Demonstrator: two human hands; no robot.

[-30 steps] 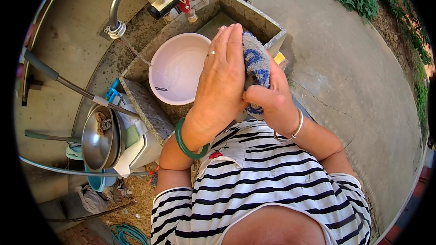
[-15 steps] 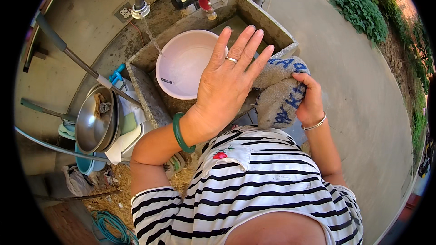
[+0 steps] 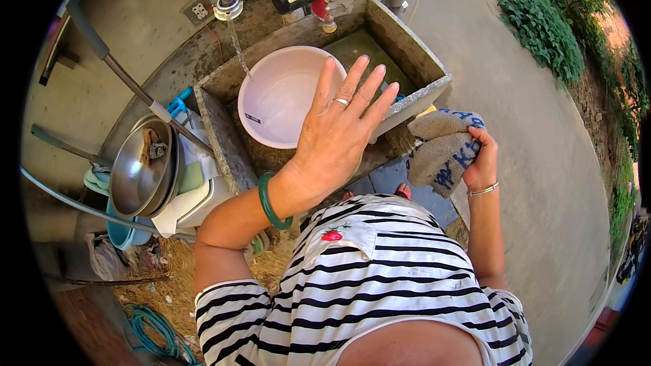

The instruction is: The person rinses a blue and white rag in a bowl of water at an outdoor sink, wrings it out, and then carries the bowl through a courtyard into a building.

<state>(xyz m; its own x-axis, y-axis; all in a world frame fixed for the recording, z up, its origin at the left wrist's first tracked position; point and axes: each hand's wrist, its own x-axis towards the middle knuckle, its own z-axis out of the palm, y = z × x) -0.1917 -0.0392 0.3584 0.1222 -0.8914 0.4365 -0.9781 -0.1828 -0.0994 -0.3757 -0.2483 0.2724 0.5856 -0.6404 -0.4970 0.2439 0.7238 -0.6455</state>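
Note:
My left hand (image 3: 336, 135) is raised over the front of the sink, fingers stretched and spread, holding nothing. A ring is on one finger and a green bangle (image 3: 266, 200) on the wrist. At the right, my right hand (image 3: 483, 163) grips the edge of a grey, fuzzy cloth (image 3: 441, 156) with blue lettering, which hangs in folds beside the sink. A pale pink basin (image 3: 243, 112) sits inside the concrete sink (image 3: 218, 132), partly hidden by my left hand. Water runs into it from the curved metal faucet (image 3: 229, 7).
Steel bowls (image 3: 139, 169) are stacked left of the sink, beside a long-handled pole (image 3: 125, 81). Straw (image 3: 159, 281) and a coiled teal hose (image 3: 152, 325) lie at lower left. Concrete paving (image 3: 542, 183) runs along the right, edged by green plants (image 3: 542, 34).
My right hand has moved right with the grey cloth, away from the left hand. The left hand stays spread, slightly lower. The view has shifted a little.

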